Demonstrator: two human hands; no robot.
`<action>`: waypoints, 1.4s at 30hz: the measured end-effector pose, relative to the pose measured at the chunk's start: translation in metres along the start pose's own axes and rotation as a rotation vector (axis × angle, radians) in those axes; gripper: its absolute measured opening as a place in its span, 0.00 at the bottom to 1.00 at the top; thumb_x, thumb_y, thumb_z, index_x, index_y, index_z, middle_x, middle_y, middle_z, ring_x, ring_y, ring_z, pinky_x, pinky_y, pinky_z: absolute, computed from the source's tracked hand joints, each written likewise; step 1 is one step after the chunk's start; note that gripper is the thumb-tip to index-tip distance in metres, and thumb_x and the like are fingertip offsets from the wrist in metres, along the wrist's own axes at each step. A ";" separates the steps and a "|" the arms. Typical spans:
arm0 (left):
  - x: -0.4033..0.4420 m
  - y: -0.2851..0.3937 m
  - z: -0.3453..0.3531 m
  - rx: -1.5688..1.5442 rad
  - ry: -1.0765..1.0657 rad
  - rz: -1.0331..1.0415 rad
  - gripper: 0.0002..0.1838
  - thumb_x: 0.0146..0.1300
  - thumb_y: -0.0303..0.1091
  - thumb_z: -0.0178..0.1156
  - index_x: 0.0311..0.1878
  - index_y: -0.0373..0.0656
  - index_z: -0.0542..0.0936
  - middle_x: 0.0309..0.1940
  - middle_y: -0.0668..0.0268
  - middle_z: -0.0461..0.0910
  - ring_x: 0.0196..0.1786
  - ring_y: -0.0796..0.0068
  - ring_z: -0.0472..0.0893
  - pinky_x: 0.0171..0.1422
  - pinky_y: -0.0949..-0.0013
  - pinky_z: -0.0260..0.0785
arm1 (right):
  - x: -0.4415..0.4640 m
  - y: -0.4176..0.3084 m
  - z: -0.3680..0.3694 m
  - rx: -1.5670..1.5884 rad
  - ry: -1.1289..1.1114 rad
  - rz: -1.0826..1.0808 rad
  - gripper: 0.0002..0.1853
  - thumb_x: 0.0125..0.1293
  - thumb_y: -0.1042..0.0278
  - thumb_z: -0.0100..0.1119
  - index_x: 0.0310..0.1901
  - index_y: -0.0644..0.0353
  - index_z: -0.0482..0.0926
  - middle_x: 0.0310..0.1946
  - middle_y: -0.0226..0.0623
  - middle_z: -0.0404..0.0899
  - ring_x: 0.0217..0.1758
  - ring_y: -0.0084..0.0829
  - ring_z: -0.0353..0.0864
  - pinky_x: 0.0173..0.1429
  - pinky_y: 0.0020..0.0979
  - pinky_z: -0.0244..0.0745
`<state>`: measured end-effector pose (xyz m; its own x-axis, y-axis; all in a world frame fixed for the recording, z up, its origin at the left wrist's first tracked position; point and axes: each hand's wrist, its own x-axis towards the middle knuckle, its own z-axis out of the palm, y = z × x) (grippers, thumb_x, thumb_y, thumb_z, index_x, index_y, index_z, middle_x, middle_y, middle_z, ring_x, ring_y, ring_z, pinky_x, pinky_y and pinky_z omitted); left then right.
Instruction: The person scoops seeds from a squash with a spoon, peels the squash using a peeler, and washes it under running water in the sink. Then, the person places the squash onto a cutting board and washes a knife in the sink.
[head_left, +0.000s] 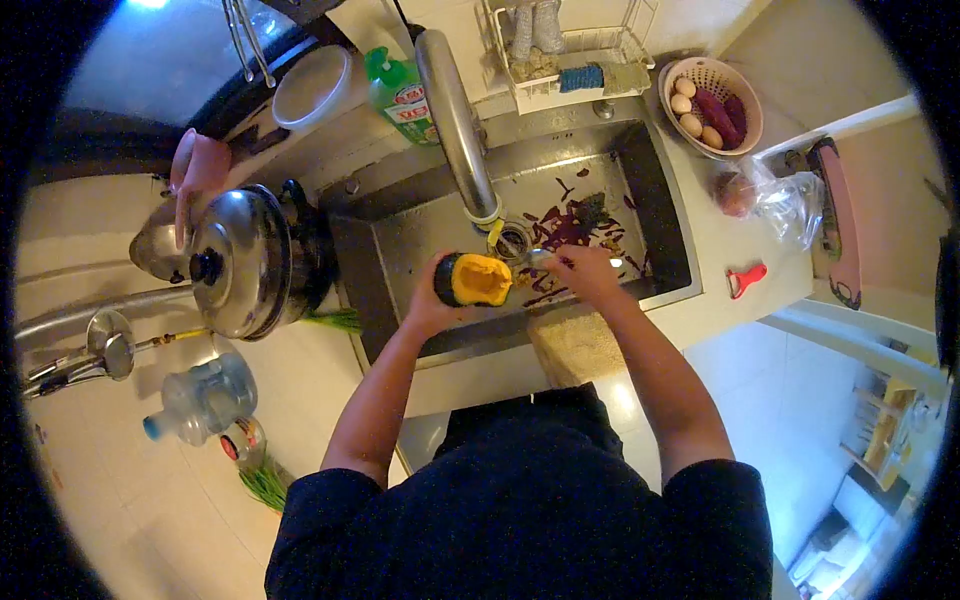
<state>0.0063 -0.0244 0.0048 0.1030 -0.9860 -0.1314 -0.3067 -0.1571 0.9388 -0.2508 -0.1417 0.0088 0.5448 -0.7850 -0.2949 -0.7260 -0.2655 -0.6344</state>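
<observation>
Over the sink [385, 255], my left hand [430, 305] is wrapped round a piece of pumpkin [482, 279] with dark green skin, its orange, hollowed inside facing up. My right hand [588, 272] is closed on a metal spoon [541, 258], whose bowl is just right of the pumpkin and apart from it. Dark red and purple peelings [575, 225] lie scattered on the sink bottom around the drain [513, 240]. The metal faucet [455, 120] reaches down above the drain, close behind the pumpkin.
Left of the sink stand a lidded steel pot [240, 260] and a water jug [210, 398]. A soap bottle [402, 98] and wire rack [580, 75] are behind. On the right are a basket [745, 85] of eggs and purple roots, a plastic bag [790, 205] and a red peeler [746, 280].
</observation>
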 end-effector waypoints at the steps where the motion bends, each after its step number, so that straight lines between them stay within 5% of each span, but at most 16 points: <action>1: -0.003 0.002 0.003 0.015 0.006 -0.008 0.48 0.28 0.29 0.76 0.59 0.43 0.62 0.51 0.62 0.70 0.55 0.68 0.70 0.62 0.65 0.62 | -0.006 -0.016 -0.004 0.038 -0.047 -0.099 0.21 0.58 0.44 0.51 0.35 0.55 0.80 0.28 0.41 0.80 0.35 0.41 0.80 0.39 0.42 0.73; 5: 0.003 0.022 0.012 0.107 -0.030 0.048 0.47 0.27 0.29 0.76 0.57 0.44 0.64 0.50 0.60 0.71 0.54 0.66 0.71 0.61 0.65 0.63 | 0.004 -0.044 0.031 -0.112 -0.167 -0.112 0.19 0.59 0.47 0.50 0.39 0.53 0.79 0.27 0.40 0.80 0.34 0.42 0.80 0.38 0.43 0.74; 8: 0.003 0.018 0.016 0.212 -0.026 0.028 0.45 0.28 0.29 0.75 0.56 0.44 0.65 0.50 0.59 0.72 0.54 0.63 0.72 0.60 0.65 0.63 | 0.004 -0.061 0.027 -0.151 -0.142 -0.021 0.15 0.59 0.51 0.54 0.31 0.55 0.78 0.26 0.40 0.79 0.32 0.41 0.78 0.34 0.42 0.70; 11: 0.003 0.008 0.020 0.255 0.036 0.008 0.42 0.30 0.29 0.73 0.56 0.45 0.66 0.49 0.58 0.72 0.54 0.60 0.72 0.60 0.65 0.63 | 0.004 -0.068 0.028 -0.371 -0.057 -0.153 0.14 0.57 0.53 0.55 0.30 0.57 0.78 0.23 0.40 0.78 0.30 0.40 0.79 0.34 0.40 0.70; 17: 0.015 0.018 0.020 0.300 0.013 -0.104 0.43 0.30 0.30 0.72 0.57 0.45 0.65 0.48 0.58 0.73 0.54 0.60 0.73 0.60 0.65 0.64 | 0.002 -0.051 0.040 -0.624 0.126 -0.309 0.11 0.51 0.57 0.59 0.24 0.55 0.78 0.19 0.35 0.78 0.25 0.37 0.79 0.33 0.37 0.69; 20: 0.023 -0.001 0.013 0.288 -0.023 -0.198 0.44 0.29 0.30 0.72 0.57 0.45 0.65 0.48 0.58 0.74 0.53 0.60 0.73 0.58 0.64 0.65 | 0.007 -0.013 0.035 -0.705 0.065 -0.202 0.11 0.54 0.56 0.58 0.28 0.54 0.78 0.21 0.34 0.78 0.27 0.35 0.79 0.32 0.35 0.69; 23: 0.023 -0.023 0.003 0.246 -0.039 -0.161 0.44 0.29 0.30 0.72 0.57 0.45 0.65 0.48 0.58 0.74 0.52 0.62 0.74 0.57 0.65 0.67 | 0.004 -0.002 0.006 -0.610 -0.030 0.011 0.13 0.57 0.53 0.56 0.30 0.54 0.77 0.22 0.36 0.77 0.29 0.37 0.78 0.33 0.36 0.70; 26: 0.023 -0.018 0.009 0.233 -0.020 -0.138 0.45 0.28 0.30 0.73 0.57 0.46 0.64 0.48 0.59 0.74 0.52 0.63 0.74 0.57 0.66 0.67 | 0.008 -0.001 0.035 -0.094 -0.013 -0.099 0.16 0.59 0.49 0.55 0.30 0.54 0.77 0.23 0.39 0.77 0.31 0.39 0.78 0.36 0.39 0.70; 29: 0.021 0.004 0.014 0.255 -0.049 -0.113 0.46 0.28 0.29 0.73 0.57 0.46 0.64 0.48 0.60 0.74 0.52 0.64 0.74 0.58 0.67 0.66 | 0.003 -0.030 0.043 -0.006 -0.160 0.002 0.17 0.58 0.48 0.55 0.31 0.55 0.78 0.24 0.41 0.76 0.31 0.43 0.77 0.37 0.41 0.71; 32: 0.018 0.016 0.011 0.234 -0.073 -0.069 0.45 0.28 0.27 0.73 0.58 0.46 0.64 0.48 0.61 0.73 0.53 0.66 0.73 0.59 0.67 0.65 | 0.003 0.001 0.030 -0.053 -0.074 -0.067 0.18 0.58 0.48 0.55 0.34 0.56 0.78 0.27 0.40 0.78 0.33 0.42 0.78 0.39 0.41 0.71; 34: 0.013 0.007 0.008 0.147 -0.062 -0.076 0.46 0.29 0.25 0.73 0.58 0.46 0.64 0.50 0.62 0.72 0.54 0.67 0.72 0.60 0.68 0.63 | 0.014 0.020 0.023 -0.426 -0.314 0.162 0.18 0.58 0.48 0.55 0.35 0.57 0.79 0.30 0.41 0.79 0.34 0.42 0.78 0.41 0.41 0.72; 37: 0.014 -0.013 0.002 -0.037 -0.053 -0.105 0.47 0.28 0.23 0.73 0.59 0.46 0.63 0.52 0.64 0.71 0.56 0.70 0.70 0.63 0.68 0.61 | 0.004 0.039 0.011 -0.407 -0.162 0.272 0.17 0.59 0.52 0.56 0.34 0.60 0.78 0.33 0.43 0.79 0.35 0.42 0.79 0.41 0.40 0.72; 40: 0.008 -0.014 -0.002 -0.140 -0.098 -0.078 0.51 0.27 0.23 0.74 0.61 0.46 0.61 0.53 0.64 0.70 0.57 0.71 0.69 0.64 0.67 0.59 | -0.006 0.023 0.018 0.095 0.162 0.026 0.16 0.60 0.55 0.56 0.33 0.62 0.77 0.29 0.42 0.78 0.31 0.37 0.77 0.36 0.37 0.71; 42: 0.009 -0.012 -0.002 -0.161 -0.142 -0.013 0.53 0.26 0.23 0.76 0.62 0.46 0.60 0.53 0.64 0.69 0.58 0.71 0.68 0.65 0.67 0.59 | -0.009 0.012 0.016 0.279 0.138 0.025 0.16 0.59 0.55 0.57 0.32 0.63 0.77 0.27 0.42 0.78 0.30 0.36 0.77 0.35 0.36 0.71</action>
<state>0.0133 -0.0310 -0.0070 -0.0322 -0.9838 -0.1766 -0.1494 -0.1699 0.9741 -0.2572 -0.1289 -0.0075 0.4522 -0.8630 -0.2253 -0.5848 -0.0962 -0.8054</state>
